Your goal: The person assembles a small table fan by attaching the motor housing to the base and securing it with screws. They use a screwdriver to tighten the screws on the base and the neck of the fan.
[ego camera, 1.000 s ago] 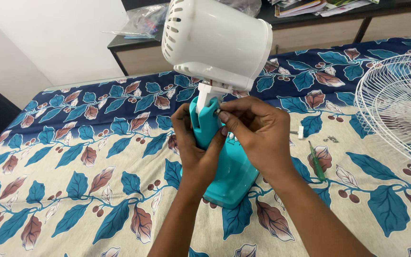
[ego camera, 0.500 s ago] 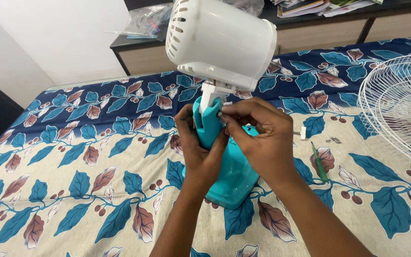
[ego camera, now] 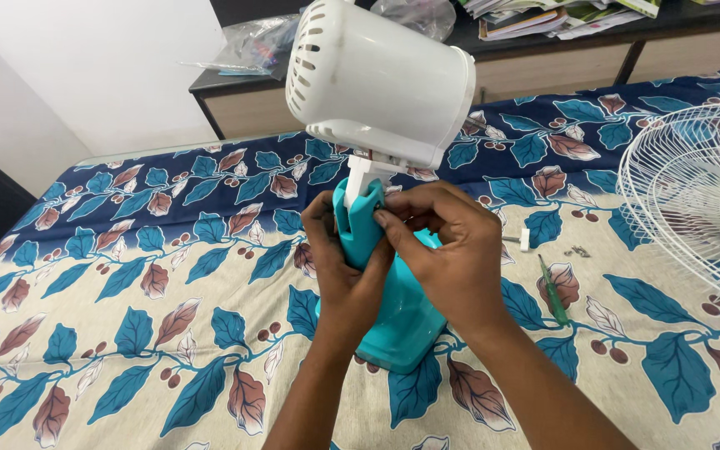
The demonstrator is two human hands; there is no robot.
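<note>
A small table fan stands on the bed, with a white vented motor housing (ego camera: pixel 381 79) on top of a teal stand (ego camera: pixel 402 321). My left hand (ego camera: pixel 339 262) wraps around the teal neck from the left. Over the same neck, just below the white joint, lies my right hand (ego camera: pixel 452 250), its fingertips pinched against the teal plastic. Whether the fingers hold a small part there is hidden.
A white wire fan guard (ego camera: pixel 697 196) lies at the right on the leaf-patterned bedsheet (ego camera: pixel 127 333). A green-handled screwdriver (ego camera: pixel 553 292), a small white piece (ego camera: pixel 523 240) and tiny screws (ego camera: pixel 578 250) lie beside the fan. A dark shelf (ego camera: pixel 235 92) with papers and bags runs behind the bed.
Both hands stay on the teal neck. The right fingertips have shifted slightly at the joint, and the fan sits a touch more toward the view's centre.
</note>
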